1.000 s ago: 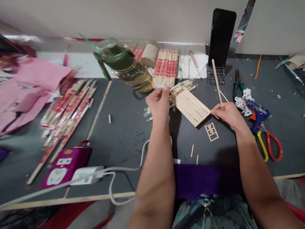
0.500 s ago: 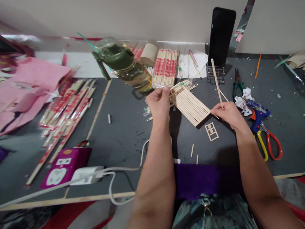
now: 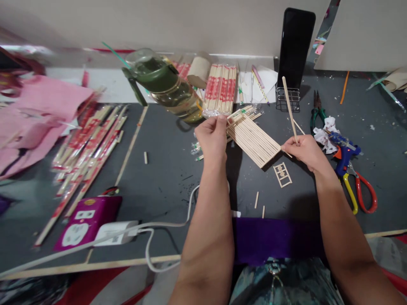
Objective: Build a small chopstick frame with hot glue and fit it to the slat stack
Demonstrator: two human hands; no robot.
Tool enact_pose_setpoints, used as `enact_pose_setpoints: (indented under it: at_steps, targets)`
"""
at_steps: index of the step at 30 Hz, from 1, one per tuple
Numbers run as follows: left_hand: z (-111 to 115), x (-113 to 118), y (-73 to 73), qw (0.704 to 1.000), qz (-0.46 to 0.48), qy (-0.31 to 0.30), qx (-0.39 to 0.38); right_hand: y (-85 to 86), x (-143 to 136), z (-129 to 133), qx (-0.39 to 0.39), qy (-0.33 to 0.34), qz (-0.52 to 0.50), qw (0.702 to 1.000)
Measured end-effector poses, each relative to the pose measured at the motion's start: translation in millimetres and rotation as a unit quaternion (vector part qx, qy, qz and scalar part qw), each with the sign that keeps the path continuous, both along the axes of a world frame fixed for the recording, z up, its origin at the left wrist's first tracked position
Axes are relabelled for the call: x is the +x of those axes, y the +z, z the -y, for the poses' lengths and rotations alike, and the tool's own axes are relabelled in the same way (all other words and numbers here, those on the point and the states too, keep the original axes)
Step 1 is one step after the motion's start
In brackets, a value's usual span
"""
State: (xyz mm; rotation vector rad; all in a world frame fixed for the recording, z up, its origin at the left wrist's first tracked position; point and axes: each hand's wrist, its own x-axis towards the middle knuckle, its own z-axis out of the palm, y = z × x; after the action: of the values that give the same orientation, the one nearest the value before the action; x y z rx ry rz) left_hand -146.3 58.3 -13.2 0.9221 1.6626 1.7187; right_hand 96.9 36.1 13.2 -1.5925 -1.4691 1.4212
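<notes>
A flat panel of wooden sticks (image 3: 254, 140) laid side by side is held above the dark table. My left hand (image 3: 213, 137) is closed on its far left corner. At the near right corner, my right hand (image 3: 303, 152) pinches the panel's edge, with a long chopstick (image 3: 290, 111) standing up out of the same hand. Just which fingers hold the chopstick is hidden. Below the panel lies a small wooden ladder-like frame (image 3: 282, 175). Short stick pieces (image 3: 256, 200) lie nearer to me.
Right: pliers (image 3: 316, 112), a blue glue gun (image 3: 345, 159), red-and-yellow-handled scissors (image 3: 362, 192). A phone (image 3: 295, 48) stands in a wire holder behind. Wrapped chopsticks (image 3: 92, 148), a purple box (image 3: 89, 222) and white cable (image 3: 165, 224) lie left. A green-lidded jug (image 3: 168, 84) stands at the back.
</notes>
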Motion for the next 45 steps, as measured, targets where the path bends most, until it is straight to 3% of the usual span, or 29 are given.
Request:
enact_pose_setpoints:
  at_steps: [7, 13, 16, 21, 25, 31, 35, 45]
  targets:
    - [0, 0, 0.7, 1.0, 0.0, -0.003, -0.002, -0.6, 0, 0, -0.001, 0.003, 0.002, 1.0]
    - [-2, -4, -7.5, 1.0, -0.023, -0.006, 0.009, -2.8, 1, -1, 0.008, 0.006, 0.004, 1.0]
    - [-1, -4, -7.6, 0.995, -0.083, 0.038, 0.049, -3.3, 1, -1, 0.006, 0.005, 0.003, 1.0]
    - [7, 3, 6.4, 0.974, -0.167, 0.112, 0.101, -6.6, 3, -2, 0.013, 0.011, -0.016, 1.0]
    - [9, 10, 14.5, 0.974, -0.122, 0.137, 0.135, -6.7, 4, -2, 0.013, 0.009, -0.018, 1.0]
    - [1, 10, 9.9, 0.975, -0.049, 0.167, 0.135, -3.7, 4, -2, 0.015, 0.006, -0.007, 1.0]
    - [-3, 11, 4.9, 0.983, -0.034, 0.148, 0.103, -6.1, 4, -3, 0.011, -0.002, -0.006, 1.0]
    - [-10, 5, -3.0, 0.984, 0.038, 0.128, 0.115, -3.7, 10, -6, 0.025, -0.018, -0.005, 1.0]
